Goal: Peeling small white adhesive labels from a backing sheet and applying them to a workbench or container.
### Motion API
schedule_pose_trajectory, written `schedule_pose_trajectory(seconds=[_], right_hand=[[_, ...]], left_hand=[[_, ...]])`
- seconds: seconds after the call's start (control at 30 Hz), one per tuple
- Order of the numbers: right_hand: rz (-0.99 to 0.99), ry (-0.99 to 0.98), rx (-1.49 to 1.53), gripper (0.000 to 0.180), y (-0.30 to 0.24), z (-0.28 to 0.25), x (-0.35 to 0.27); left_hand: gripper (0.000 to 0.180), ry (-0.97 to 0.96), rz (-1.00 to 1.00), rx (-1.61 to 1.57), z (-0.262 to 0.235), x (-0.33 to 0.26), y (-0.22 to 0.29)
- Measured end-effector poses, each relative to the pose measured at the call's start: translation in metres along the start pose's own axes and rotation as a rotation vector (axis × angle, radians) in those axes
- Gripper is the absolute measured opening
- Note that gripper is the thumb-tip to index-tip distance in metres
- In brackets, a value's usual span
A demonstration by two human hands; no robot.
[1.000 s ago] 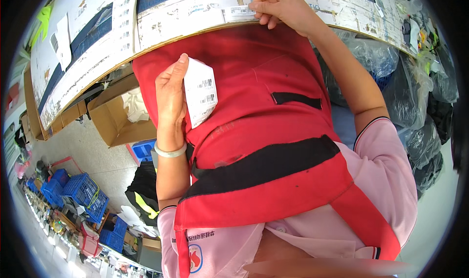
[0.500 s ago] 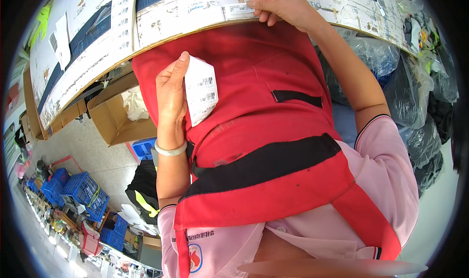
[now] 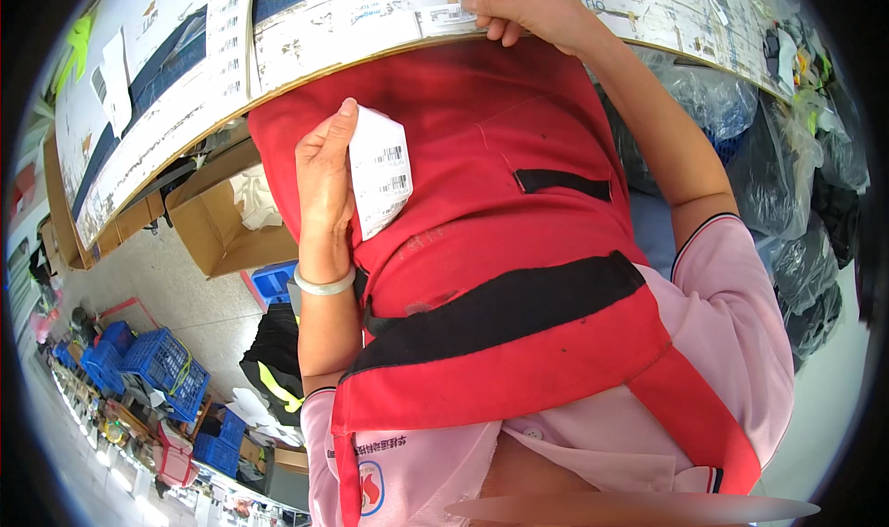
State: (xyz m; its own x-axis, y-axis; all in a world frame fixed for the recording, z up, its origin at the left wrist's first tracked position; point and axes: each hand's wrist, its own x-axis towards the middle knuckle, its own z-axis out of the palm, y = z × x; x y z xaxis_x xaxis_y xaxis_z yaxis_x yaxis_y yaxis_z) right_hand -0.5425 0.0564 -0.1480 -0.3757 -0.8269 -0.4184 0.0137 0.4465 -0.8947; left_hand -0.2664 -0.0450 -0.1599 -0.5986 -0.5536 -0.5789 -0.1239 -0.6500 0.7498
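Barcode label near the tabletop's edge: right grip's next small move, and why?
Probably have the right grip pinch the barcode label by its right end and lift slightly: the fingertips are at that end, the label lies on the tabletop, and the left grip is apart from it, holding a white label strip.

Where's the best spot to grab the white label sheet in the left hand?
Probably pinch the white label sheet by its right edge, coming from the right. The left hand holds its left side; the right edge sticks out uncovered over the red apron, and it looks paper-thin.
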Motion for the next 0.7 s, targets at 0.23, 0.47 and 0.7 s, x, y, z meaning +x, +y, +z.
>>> schedule_pose_trajectory(seconds=[0.23,0.47,0.7], right_hand=[[-0.021,-0.006,0.02,0.018,0.0,0.0,-0.001],[-0.029,0.038,-0.052,0.017,-0.003,0.006,-0.003],[-0.069,0.129,-0.325,0.017,-0.012,0.019,-0.007]], left_hand=[[0.028,-0.001,0.002,0.004,-0.001,0.0,-0.001],[0.034,0.006,0.013,0.049,0.001,-0.001,-0.003],[0.03,0.002,0.011,0.023,-0.002,0.001,-0.004]])
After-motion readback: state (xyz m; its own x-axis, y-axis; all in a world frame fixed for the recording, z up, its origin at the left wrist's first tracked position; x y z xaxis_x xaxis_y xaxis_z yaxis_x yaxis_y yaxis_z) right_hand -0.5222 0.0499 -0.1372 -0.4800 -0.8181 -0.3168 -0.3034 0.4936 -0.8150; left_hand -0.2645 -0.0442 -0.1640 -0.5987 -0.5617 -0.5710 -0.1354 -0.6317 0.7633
